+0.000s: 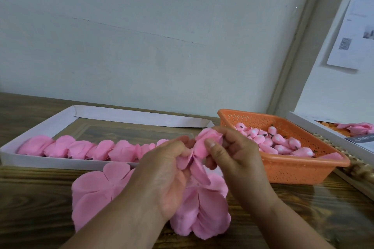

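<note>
Both hands [200, 159] pinching pink flower [204, 145], petals [95, 190] below, orange basket [293, 170]

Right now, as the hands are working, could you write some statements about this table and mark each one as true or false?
1. The left hand and the right hand both hold one pink flower. True.
2. The orange basket is empty. False: it holds many pink buds.
3. A row of pink flowers lies in the white box. True.
4. The pile of loose petals lies inside the white box. False: it lies on the wooden table, in front of the box and under the hands.
</note>
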The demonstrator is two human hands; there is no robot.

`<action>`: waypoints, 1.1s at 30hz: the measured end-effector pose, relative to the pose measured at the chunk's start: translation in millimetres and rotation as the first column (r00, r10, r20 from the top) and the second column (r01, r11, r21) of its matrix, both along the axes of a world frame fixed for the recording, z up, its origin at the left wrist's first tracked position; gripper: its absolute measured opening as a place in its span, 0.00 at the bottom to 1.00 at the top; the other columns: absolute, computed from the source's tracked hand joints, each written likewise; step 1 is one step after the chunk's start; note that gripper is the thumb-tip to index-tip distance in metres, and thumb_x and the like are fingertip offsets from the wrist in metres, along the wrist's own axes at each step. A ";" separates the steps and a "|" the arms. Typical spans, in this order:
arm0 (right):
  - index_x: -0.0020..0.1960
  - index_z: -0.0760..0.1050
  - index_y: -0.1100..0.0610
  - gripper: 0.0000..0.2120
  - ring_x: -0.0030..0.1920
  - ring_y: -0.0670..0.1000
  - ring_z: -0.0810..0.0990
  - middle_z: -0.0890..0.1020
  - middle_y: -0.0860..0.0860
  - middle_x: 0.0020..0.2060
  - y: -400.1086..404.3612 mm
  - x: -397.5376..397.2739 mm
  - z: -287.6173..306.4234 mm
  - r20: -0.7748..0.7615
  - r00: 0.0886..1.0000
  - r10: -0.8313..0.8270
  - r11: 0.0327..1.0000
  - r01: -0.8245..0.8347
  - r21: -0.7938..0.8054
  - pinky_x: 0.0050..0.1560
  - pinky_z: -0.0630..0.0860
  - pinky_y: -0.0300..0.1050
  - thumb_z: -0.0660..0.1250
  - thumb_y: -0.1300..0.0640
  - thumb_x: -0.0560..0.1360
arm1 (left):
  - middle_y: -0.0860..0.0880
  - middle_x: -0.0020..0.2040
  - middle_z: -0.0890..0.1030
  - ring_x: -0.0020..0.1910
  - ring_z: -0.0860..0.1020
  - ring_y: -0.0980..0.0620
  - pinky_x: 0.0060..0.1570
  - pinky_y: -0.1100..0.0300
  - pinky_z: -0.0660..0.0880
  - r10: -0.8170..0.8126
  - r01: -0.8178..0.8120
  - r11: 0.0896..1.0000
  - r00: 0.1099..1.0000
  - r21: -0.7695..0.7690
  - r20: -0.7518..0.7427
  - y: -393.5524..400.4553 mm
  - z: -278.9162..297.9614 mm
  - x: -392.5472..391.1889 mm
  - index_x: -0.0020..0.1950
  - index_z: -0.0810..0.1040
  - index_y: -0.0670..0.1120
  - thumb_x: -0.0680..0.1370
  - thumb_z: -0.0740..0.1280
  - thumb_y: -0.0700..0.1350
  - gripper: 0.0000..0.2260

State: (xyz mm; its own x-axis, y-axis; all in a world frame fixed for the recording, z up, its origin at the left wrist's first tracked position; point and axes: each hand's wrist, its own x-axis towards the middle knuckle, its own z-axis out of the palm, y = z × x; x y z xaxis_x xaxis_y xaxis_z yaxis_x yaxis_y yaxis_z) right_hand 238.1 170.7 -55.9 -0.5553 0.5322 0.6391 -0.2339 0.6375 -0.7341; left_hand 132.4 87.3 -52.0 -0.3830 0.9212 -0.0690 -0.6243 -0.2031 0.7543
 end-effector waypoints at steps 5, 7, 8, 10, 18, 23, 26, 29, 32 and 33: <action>0.49 0.78 0.62 0.06 0.28 0.45 0.75 0.81 0.50 0.31 9.7 7.3 4.0 -0.069 0.994 -0.086 0.996 0.087 0.006 0.32 0.73 0.34 0.63 0.67 0.76 | 0.38 0.45 0.80 0.48 0.79 0.42 0.47 0.51 0.77 0.095 -0.071 0.977 0.988 -0.199 0.118 -3.4 0.9 3.0 0.50 0.76 0.34 0.74 0.70 0.49 0.18; 0.49 0.78 0.61 0.06 0.29 0.44 0.76 0.81 0.51 0.33 9.4 7.4 4.4 -0.066 0.993 -0.095 0.995 0.097 0.037 0.33 0.73 0.34 0.63 0.66 0.76 | 0.38 0.45 0.81 0.48 0.79 0.42 0.46 0.52 0.77 0.057 -0.023 0.972 0.988 -0.233 0.141 -5.1 2.8 5.0 0.50 0.78 0.34 0.71 0.71 0.55 0.23; 0.48 0.78 0.60 0.06 0.29 0.43 0.76 0.82 0.50 0.33 9.0 7.3 4.9 -0.068 0.993 -0.097 0.994 0.100 0.052 0.33 0.74 0.34 0.63 0.66 0.76 | 0.39 0.44 0.81 0.46 0.79 0.43 0.46 0.52 0.77 0.021 0.013 0.972 0.990 -0.236 0.141 -5.7 2.3 5.7 0.50 0.79 0.34 0.71 0.70 0.57 0.25; 0.48 0.78 0.58 0.06 0.30 0.42 0.77 0.82 0.49 0.34 9.2 7.6 5.7 -0.081 0.992 -0.092 0.993 0.097 0.067 0.34 0.74 0.33 0.63 0.65 0.76 | 0.39 0.42 0.81 0.43 0.79 0.43 0.45 0.52 0.78 -0.035 0.068 0.968 0.990 -0.242 0.140 -6.0 1.0 7.0 0.49 0.79 0.33 0.70 0.69 0.59 0.27; 0.48 0.79 0.53 0.05 0.31 0.46 0.77 0.82 0.54 0.37 11.7 14.4 12.9 -0.105 0.993 -0.056 0.995 0.064 0.076 0.35 0.75 0.36 0.64 0.58 0.76 | 0.36 0.43 0.84 0.36 0.83 0.45 0.37 0.53 0.78 -0.013 0.029 0.969 0.998 -0.246 0.067 -2.5 -3.9 5.5 0.50 0.79 0.33 0.79 0.61 0.57 0.25; 0.49 0.80 0.56 0.07 0.32 0.50 0.77 0.82 0.60 0.40 14.5 18.2 14.4 -0.054 0.995 0.081 0.996 -0.079 0.031 0.35 0.76 0.40 0.64 0.59 0.75 | 0.41 0.45 0.85 0.46 0.83 0.46 0.46 0.52 0.78 -0.001 0.000 0.986 1.000 -0.169 -0.002 -2.6 -4.2 4.9 0.52 0.82 0.39 0.78 0.61 0.58 0.23; 0.50 0.80 0.57 0.07 0.32 0.50 0.77 0.82 0.57 0.37 15.2 19.5 14.3 -0.002 0.990 0.143 0.990 -0.143 0.016 0.36 0.76 0.40 0.64 0.60 0.74 | 0.45 0.44 0.86 0.47 0.83 0.49 0.43 0.55 0.77 -0.027 0.021 0.992 0.998 -0.125 -0.049 -3.7 -2.5 4.0 0.40 0.85 0.39 0.74 0.66 0.57 0.21; 0.49 0.80 0.57 0.07 0.32 0.50 0.78 0.82 0.55 0.35 15.5 20.5 13.9 0.042 0.985 0.165 0.986 -0.166 0.014 0.36 0.76 0.41 0.64 0.61 0.74 | 0.44 0.42 0.83 0.49 0.81 0.46 0.53 0.49 0.77 0.018 -0.051 0.989 0.972 -0.139 -0.233 -5.3 -3.6 4.2 0.40 0.81 0.38 0.71 0.71 0.51 0.14; 0.50 0.78 0.61 0.08 0.32 0.50 0.78 0.82 0.56 0.36 16.3 20.6 13.2 0.078 0.981 0.175 0.985 -0.175 -0.002 0.36 0.76 0.42 0.64 0.62 0.74 | 0.40 0.38 0.83 0.47 0.81 0.38 0.58 0.37 0.74 0.143 -0.221 0.965 0.895 -0.143 -0.422 -6.1 -3.9 5.1 0.40 0.81 0.40 0.76 0.67 0.48 0.12; 0.51 0.78 0.62 0.08 0.32 0.50 0.78 0.82 0.56 0.37 16.8 20.9 13.2 0.095 0.980 0.176 0.984 -0.177 -0.001 0.36 0.76 0.42 0.64 0.62 0.74 | 0.40 0.39 0.84 0.47 0.82 0.37 0.57 0.37 0.74 0.174 -0.263 0.955 0.870 -0.137 -0.461 -6.3 -3.7 5.4 0.40 0.82 0.42 0.77 0.66 0.47 0.11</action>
